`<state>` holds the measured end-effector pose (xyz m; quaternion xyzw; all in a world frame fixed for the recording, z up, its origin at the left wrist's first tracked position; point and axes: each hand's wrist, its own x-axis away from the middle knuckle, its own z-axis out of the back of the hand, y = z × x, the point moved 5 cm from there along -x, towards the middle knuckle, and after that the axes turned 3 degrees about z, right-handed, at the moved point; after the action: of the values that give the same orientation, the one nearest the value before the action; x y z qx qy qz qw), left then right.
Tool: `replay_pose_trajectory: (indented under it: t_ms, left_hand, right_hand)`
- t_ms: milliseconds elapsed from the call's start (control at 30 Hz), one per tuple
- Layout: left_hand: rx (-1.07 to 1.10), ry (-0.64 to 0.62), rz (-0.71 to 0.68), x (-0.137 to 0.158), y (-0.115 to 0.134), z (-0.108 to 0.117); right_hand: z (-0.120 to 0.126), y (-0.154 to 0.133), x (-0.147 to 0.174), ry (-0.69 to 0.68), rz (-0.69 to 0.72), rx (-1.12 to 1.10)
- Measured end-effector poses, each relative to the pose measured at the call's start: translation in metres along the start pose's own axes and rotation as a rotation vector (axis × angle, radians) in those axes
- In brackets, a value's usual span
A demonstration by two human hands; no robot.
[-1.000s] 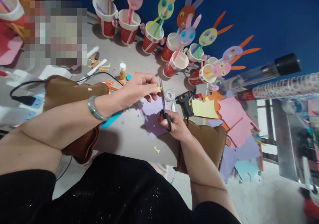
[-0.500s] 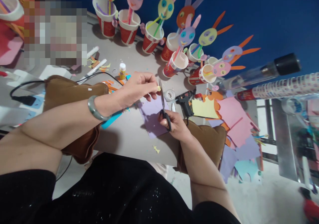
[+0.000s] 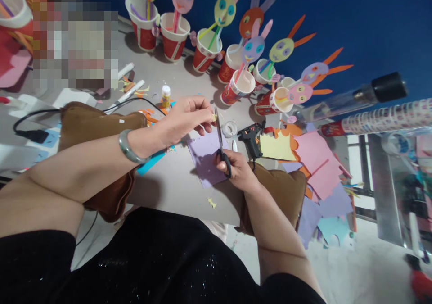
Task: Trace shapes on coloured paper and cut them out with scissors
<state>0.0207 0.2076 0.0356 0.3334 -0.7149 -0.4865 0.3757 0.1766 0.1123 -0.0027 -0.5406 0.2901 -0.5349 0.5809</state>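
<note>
Between thumb and fingertips, my left hand pinches a small piece of yellow paper. My right hand is closed around the black handles of a pair of scissors, blades pointing up and away from me. The blades are right beside the yellow piece; whether they touch it I cannot tell. Below both hands a sheet of purple paper lies flat on the table. A scrap of yellow paper rests near the table's front edge.
Red paper cups with paper rabbit figures stand along the blue wall. A glue gun and a roll of tape lie right of the scissors. Brown cushions flank my arms. Coloured paper sheets spread at the right; a small bottle stands behind.
The yellow piece has turned or shifted slightly in my left fingers, by the scissor blades. My right hand has hardly moved.
</note>
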Motion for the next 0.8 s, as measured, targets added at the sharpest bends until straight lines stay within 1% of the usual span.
replay_pose_trajectory:
  t_ms: [500,567,700,733,800]
  left_hand:
    - [0.011,0.019,-0.006,-0.0007,0.0012,0.0007]
    - [0.008,0.02,-0.007,-0.0006,0.0008,0.0014]
    - [0.004,0.021,0.01,-0.0004,0.0002,0.0023]
    - [0.003,0.024,0.018,-0.0005,0.0001,0.0024]
    - [-0.002,0.032,0.033,-0.0008,-0.0003,0.0027]
  right_hand:
    - [-0.001,0.0003,-0.0002,0.005,-0.009,0.022]
    - [0.0004,0.0018,-0.0003,0.03,0.028,0.001]
    - [0.0072,-0.0003,0.0011,0.13,0.168,-0.075]
    - [0.0082,-0.0011,0.0015,0.141,0.185,-0.06]
    - [0.0078,-0.0021,0.0019,0.119,0.194,-0.017]
